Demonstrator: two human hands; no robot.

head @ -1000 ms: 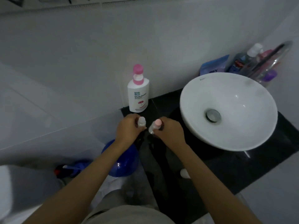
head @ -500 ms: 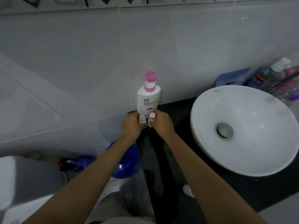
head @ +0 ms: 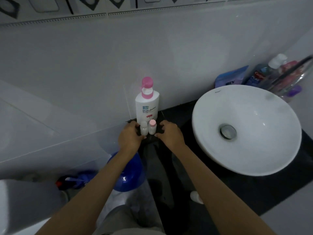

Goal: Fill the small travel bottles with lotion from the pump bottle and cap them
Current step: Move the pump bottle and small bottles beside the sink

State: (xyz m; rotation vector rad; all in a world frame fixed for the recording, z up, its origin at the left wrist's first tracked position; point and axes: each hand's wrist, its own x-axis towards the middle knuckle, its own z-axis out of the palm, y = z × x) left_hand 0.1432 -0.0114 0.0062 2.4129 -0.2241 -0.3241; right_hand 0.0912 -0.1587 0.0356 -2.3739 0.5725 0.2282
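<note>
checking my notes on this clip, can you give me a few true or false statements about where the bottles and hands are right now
1. Two small travel bottles stand side by side in front of the pump bottle. True.
2. The pink-capped travel bottle lies tipped over. False: it stands upright on the dark counter.
3. The right hand grips a bottle. False: its fingers are spread open beside the bottles, holding nothing.
4. The white basin is to the right of the bottles. True.
5. The white-capped travel bottle is uncapped. False: it has a cap on.
</note>
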